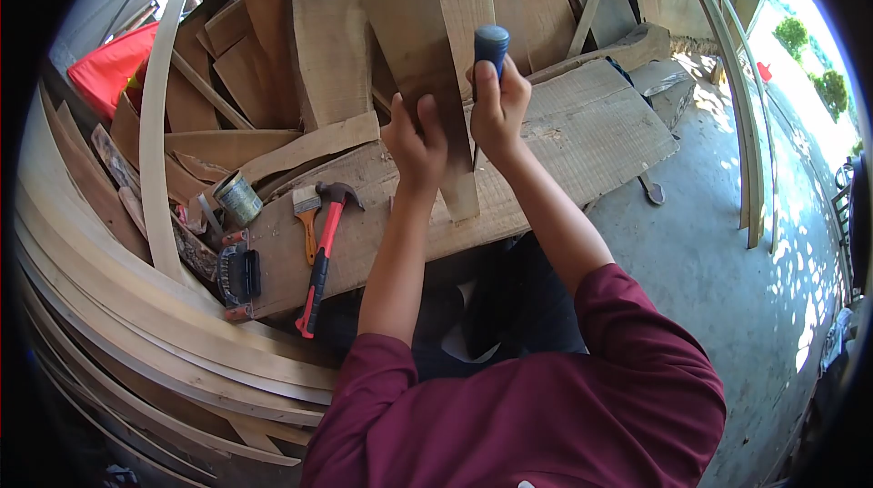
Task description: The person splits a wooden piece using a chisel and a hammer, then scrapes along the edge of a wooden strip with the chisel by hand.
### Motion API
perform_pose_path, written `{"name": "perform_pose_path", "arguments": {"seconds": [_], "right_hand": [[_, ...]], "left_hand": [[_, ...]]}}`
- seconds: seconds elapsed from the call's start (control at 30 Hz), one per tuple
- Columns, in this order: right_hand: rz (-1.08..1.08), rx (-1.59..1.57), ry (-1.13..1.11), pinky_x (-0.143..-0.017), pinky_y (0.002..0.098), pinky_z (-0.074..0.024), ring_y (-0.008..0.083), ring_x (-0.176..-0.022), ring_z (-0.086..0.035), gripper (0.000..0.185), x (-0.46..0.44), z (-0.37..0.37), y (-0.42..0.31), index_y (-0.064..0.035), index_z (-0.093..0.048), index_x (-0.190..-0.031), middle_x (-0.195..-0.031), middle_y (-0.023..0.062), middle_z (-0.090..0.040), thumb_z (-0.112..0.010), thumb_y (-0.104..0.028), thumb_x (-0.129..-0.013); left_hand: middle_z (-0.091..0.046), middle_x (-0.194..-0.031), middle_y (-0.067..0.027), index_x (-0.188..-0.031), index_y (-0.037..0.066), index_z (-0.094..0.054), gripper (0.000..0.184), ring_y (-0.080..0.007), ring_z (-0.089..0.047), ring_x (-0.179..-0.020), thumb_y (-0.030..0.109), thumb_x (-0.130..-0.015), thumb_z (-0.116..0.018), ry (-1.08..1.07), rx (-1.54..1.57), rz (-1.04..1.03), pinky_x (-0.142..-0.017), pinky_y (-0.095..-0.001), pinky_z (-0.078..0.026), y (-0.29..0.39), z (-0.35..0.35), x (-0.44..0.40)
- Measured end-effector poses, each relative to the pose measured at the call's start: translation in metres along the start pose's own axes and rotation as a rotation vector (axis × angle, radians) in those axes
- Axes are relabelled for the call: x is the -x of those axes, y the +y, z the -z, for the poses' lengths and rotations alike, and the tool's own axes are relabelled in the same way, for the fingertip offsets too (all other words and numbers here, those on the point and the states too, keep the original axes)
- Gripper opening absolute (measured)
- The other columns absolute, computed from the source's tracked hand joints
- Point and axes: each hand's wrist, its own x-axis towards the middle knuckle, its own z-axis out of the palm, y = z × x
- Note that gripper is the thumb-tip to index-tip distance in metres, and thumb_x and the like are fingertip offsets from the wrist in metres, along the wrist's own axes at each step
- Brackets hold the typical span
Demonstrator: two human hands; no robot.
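Note:
A long wooden board [405, 24] stands tilted in front of me, its narrow lower end on the thick plank bench [582, 115]. My left hand [418, 142] grips the board's left edge, with some fingers hidden. My right hand [500, 110] is closed round the blue handle [491, 44] of a tool with a thin dark shaft, close beside the board's right edge. The shaft points down; its exact kind is unclear. Left of my left arm, a claw hammer [332, 242] with a red and black handle and a paintbrush [308, 215] lie on the bench.
An open tin can [238, 199] stands at the bench's left, near a black-and-red tool [238, 277]. Curved wooden strips [136, 306] sweep round the left side. Planks [332, 42] lean behind the bench. Concrete floor [691, 251] lies to the right, with upright bent strips [741, 106].

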Motion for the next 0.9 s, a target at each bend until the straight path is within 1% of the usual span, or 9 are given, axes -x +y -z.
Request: {"name": "perform_pose_path", "arguments": {"seconds": [0.07, 0.17, 0.23, 0.37, 0.47, 0.6, 0.77, 0.87, 0.9], "right_hand": [[-0.047, -0.041, 0.016, -0.051, 0.0225, -0.0328, 0.0063, -0.057, -0.042, 0.04, 0.001, 0.002, 0.007, -0.0026, -0.049, -0.072, -0.063, -0.0002, -0.049, -0.047, -0.036, -0.094], [-0.138, -0.103, 0.015, -0.052, 0.0223, -0.0319, 0.0051, -0.06, -0.039, 0.036, 0.002, 0.003, 0.005, -0.0035, -0.047, -0.073, -0.063, -0.0015, -0.046, -0.049, -0.033, -0.093], [-0.08, -0.043, -0.063, -0.051, 0.0276, -0.0337, 0.0112, -0.058, -0.038, 0.029, 0.003, 0.0, 0.003, -0.0009, -0.048, -0.075, -0.062, 0.0048, -0.042, -0.058, -0.025, -0.088], [-0.063, -0.03, -0.035, -0.055, 0.0259, -0.0381, 0.0099, -0.061, -0.042, 0.036, 0.0, -0.005, 0.006, -0.0012, -0.052, -0.077, -0.064, 0.0033, -0.047, -0.073, -0.03, -0.078], [-0.161, -0.183, -0.09, -0.058, 0.0231, -0.0399, 0.0068, -0.064, -0.045, 0.035, -0.001, -0.004, -0.001, -0.0014, -0.055, -0.078, -0.067, -0.0004, -0.051, -0.079, -0.026, -0.071], [-0.141, -0.187, -0.126, -0.058, 0.0208, -0.0397, 0.0042, -0.065, -0.045, 0.033, -0.001, -0.003, -0.001, -0.0023, -0.056, -0.077, -0.069, -0.0039, -0.053, -0.082, -0.02, -0.068], [-0.305, -0.21, -0.182, -0.057, 0.0188, -0.0386, 0.0022, -0.064, -0.045, 0.029, 0.0, 0.0, -0.002, -0.0024, -0.057, -0.075, -0.067, -0.0057, -0.052, -0.081, -0.017, -0.07], [-0.277, -0.151, -0.171, -0.057, 0.0181, -0.0386, 0.0014, -0.064, -0.046, 0.025, -0.003, 0.004, 0.004, -0.0021, -0.058, -0.075, -0.067, -0.0058, -0.055, -0.079, -0.015, -0.072], [-0.281, -0.161, -0.181, -0.057, 0.0181, -0.0386, 0.0014, -0.064, -0.046, 0.025, -0.003, 0.004, 0.002, -0.0021, -0.058, -0.075, -0.067, -0.0058, -0.055, -0.079, -0.015, -0.072]], "left_hand": [[-0.06, -0.063, -0.0157, -0.096, -0.007, -0.052, 0.021, -0.0303, -0.062, -0.051, 0.012, -0.089, -0.056, 0.041, 0.02, -0.057, -0.044, -0.0338, -0.043, 0.003, -0.001, -0.004], [-0.064, -0.073, -0.0177, -0.096, -0.002, -0.056, 0.022, -0.0295, -0.067, -0.067, 0.019, -0.094, -0.048, -0.032, 0.036, 0.07, -0.055, -0.0346, -0.048, 0.008, 0.003, -0.001], [-0.065, -0.074, -0.018, -0.097, -0.002, -0.057, 0.023, -0.0314, -0.067, -0.069, 0.019, -0.094, -0.048, -0.029, 0.048, 0.04, -0.056, -0.0356, -0.049, 0.008, 0.001, -0.002], [-0.065, -0.075, -0.0184, -0.098, -0.001, -0.056, 0.022, -0.0322, -0.067, -0.07, 0.019, -0.094, -0.048, -0.027, 0.084, 0.032, -0.057, -0.036, -0.049, 0.009, 0.001, -0.004], [-0.065, -0.076, -0.0186, -0.099, -0.001, -0.056, 0.022, -0.0319, -0.067, -0.071, 0.019, -0.094, -0.048, -0.041, 0.098, 0.042, -0.057, -0.0362, -0.049, 0.012, 0.002, -0.005], [-0.065, -0.077, -0.0191, -0.102, -0.001, -0.055, 0.023, -0.0325, -0.067, -0.071, 0.019, -0.094, -0.047, -0.059, 0.084, 0.065, -0.057, -0.0363, -0.049, 0.01, 0.002, -0.004], [-0.064, -0.083, -0.0216, -0.106, -0.002, -0.054, 0.026, -0.0325, -0.066, -0.079, 0.02, -0.095, -0.044, -0.096, 0.08, 0.099, -0.061, -0.037, -0.049, 0.011, 0.003, -0.004], [-0.063, -0.081, -0.0179, -0.099, 0.0, -0.054, 0.025, -0.026, -0.066, -0.077, 0.023, -0.096, -0.044, -0.175, 0.106, 0.16, -0.063, -0.0344, -0.048, 0.006, 0.016, -0.002], [-0.06, -0.074, -0.0153, -0.093, 0.0, -0.053, 0.025, -0.0247, -0.062, -0.068, 0.025, -0.095, -0.047, -0.252, 0.311, 0.361, -0.059, -0.0331, -0.046, -0.006, 0.03, 0.006]]}}
